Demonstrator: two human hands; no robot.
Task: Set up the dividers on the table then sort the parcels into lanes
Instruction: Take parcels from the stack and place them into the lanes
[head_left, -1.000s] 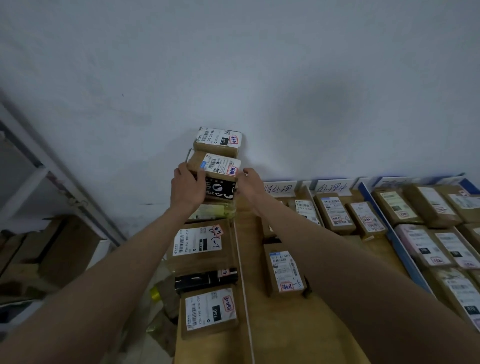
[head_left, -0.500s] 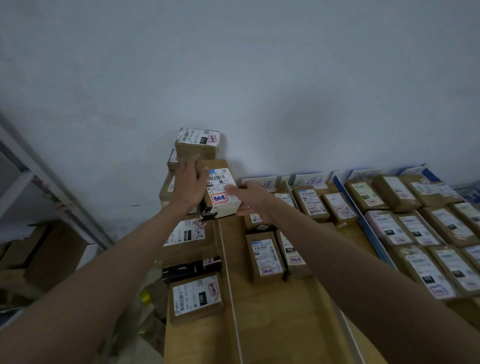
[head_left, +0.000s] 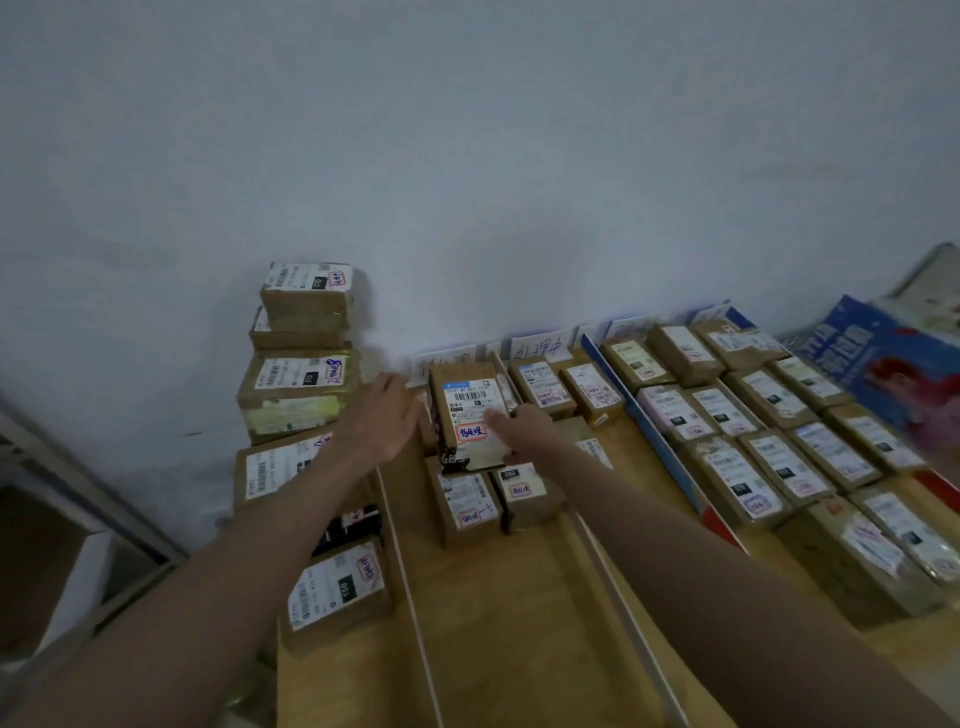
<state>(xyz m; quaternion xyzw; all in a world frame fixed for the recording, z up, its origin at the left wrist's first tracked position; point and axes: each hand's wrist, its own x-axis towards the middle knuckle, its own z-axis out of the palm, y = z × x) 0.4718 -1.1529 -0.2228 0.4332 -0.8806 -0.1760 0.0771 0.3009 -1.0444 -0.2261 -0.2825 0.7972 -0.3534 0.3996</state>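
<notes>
Pale blue wall is standing behind the wooden counter (head_left: 519, 623), where thin white dividers (head_left: 410, 571) are already marking the lanes. A moment ago both hands were lifting the parcel (head_left: 470, 415) with the black-printed end from the stack (head_left: 301, 353) at the far left corner; now it is lying in the second lane from the left, near the far edge, resting partly on other parcels below it. The left hand (head_left: 382, 421) is released, its fingers straight and apart from the parcel on its left side. The right hand (head_left: 522, 431) is touching the parcel's near right corner with relaxed fingers, and I judge it is pressing or steadying, not gripping. This means one more parcel is sorted, and the stack is now lower.

Around it, two small parcels (head_left: 493, 499) are sitting just nearer to the person in the same lane, so the space there is getting tight. In the left lane, several parcels are still waiting, among them a flat one (head_left: 337, 587) near the front. Paper labels (head_left: 535, 348) with handwriting are standing along the far edge. To the right, past a blue divider (head_left: 665, 452), many parcels are lying in rows. A blue printed box (head_left: 883, 358) is resting at the far right corner.
</notes>
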